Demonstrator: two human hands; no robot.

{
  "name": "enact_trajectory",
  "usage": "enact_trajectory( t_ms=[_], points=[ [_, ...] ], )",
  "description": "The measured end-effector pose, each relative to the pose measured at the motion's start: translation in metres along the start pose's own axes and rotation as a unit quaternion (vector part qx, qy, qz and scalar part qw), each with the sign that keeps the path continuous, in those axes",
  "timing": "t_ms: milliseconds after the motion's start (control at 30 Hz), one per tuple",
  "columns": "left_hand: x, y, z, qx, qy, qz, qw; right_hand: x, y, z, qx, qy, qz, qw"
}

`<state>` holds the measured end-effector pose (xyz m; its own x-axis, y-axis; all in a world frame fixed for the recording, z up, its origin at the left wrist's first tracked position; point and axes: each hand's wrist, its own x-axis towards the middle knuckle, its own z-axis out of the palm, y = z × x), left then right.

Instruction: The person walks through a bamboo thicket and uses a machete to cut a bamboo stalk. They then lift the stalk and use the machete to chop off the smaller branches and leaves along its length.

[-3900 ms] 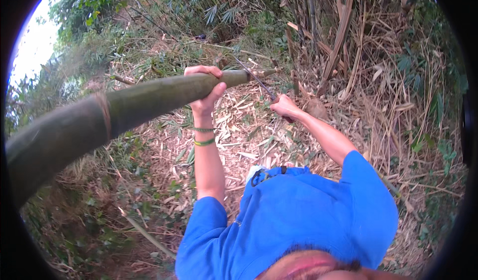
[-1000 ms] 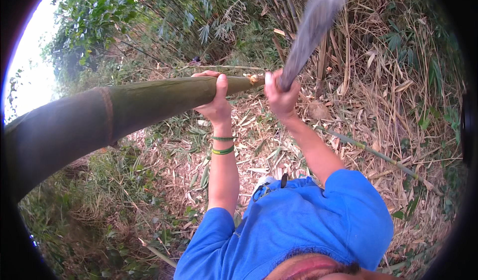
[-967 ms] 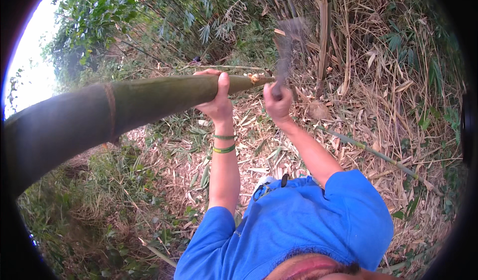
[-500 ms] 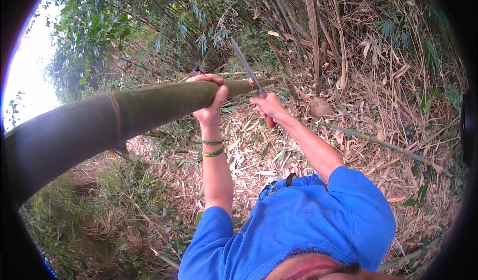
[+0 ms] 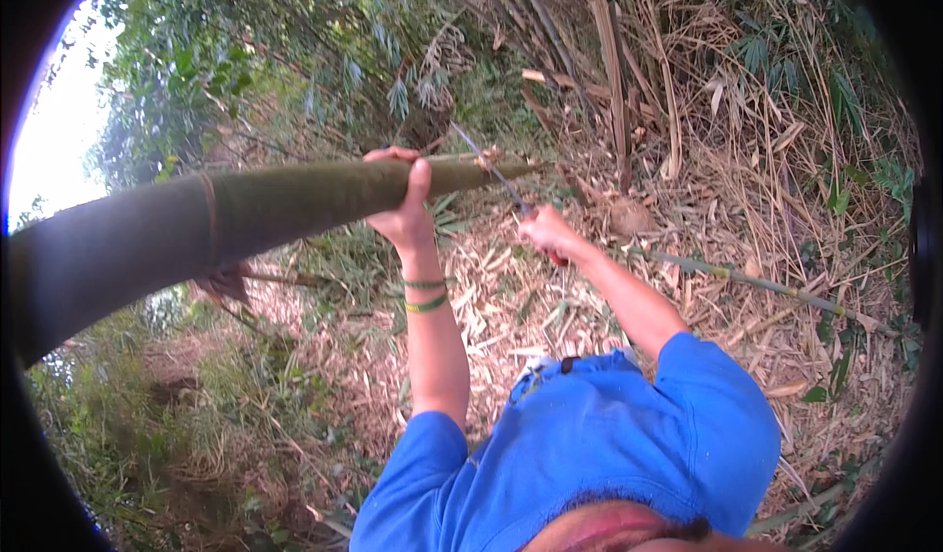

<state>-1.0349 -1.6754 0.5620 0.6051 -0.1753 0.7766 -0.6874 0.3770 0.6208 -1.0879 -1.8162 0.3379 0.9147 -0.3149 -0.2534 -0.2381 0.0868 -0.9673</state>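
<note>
A thick green bamboo pole (image 5: 295, 210) slants from the left edge toward the ground at the middle, narrowing with distance. My left hand (image 5: 403, 213) is closed around it from the near side, fingers over the top and thumb up. In my right hand (image 5: 552, 234) is the handle of a long-bladed machete (image 5: 508, 190). Its blade crosses the far part of the pole, beside a small pale cut with chips, and appears to touch it. The blade tip points up and left, past the pole.
Dry leaves and bamboo litter (image 5: 491, 306) cover the ground. A thin green bamboo stem (image 5: 756, 282) lies to the right. Standing bamboo stalks (image 5: 614, 81) and dry branches crowd the far side. A rounded stump (image 5: 631, 216) sits beyond my right hand. Grass and brush (image 5: 216, 395) grow at the left.
The machete has come down and right, its blade now lower across the pole near the cut. My right hand moved slightly right and nearer. The left hand keeps its grip.
</note>
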Motion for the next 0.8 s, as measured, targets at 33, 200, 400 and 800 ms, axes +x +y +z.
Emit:
enact_trajectory(
  t_ms=[33, 200, 400, 800],
  points=[
    [-0.001, 0.002, -0.001, -0.027, 0.002, -0.020, 0.999, -0.013, -0.016, -0.002, 0.054, -0.038, 0.026, 0.997],
    [0.001, -0.003, -0.015, -0.047, -0.015, 0.003, 0.999, -0.065, -0.157, -0.017, 0.231, -0.068, -0.263, 0.934],
    [-0.004, -0.003, -0.007, -0.065, -0.051, -0.010, 0.996, 0.004, 0.049, -0.006, 0.050, -0.061, 0.085, 0.993],
    [-0.027, 0.015, -0.039, -0.009, 0.055, 0.007, 0.998, -0.072, -0.095, 0.012, 0.197, -0.048, -0.167, 0.965]
  ],
)
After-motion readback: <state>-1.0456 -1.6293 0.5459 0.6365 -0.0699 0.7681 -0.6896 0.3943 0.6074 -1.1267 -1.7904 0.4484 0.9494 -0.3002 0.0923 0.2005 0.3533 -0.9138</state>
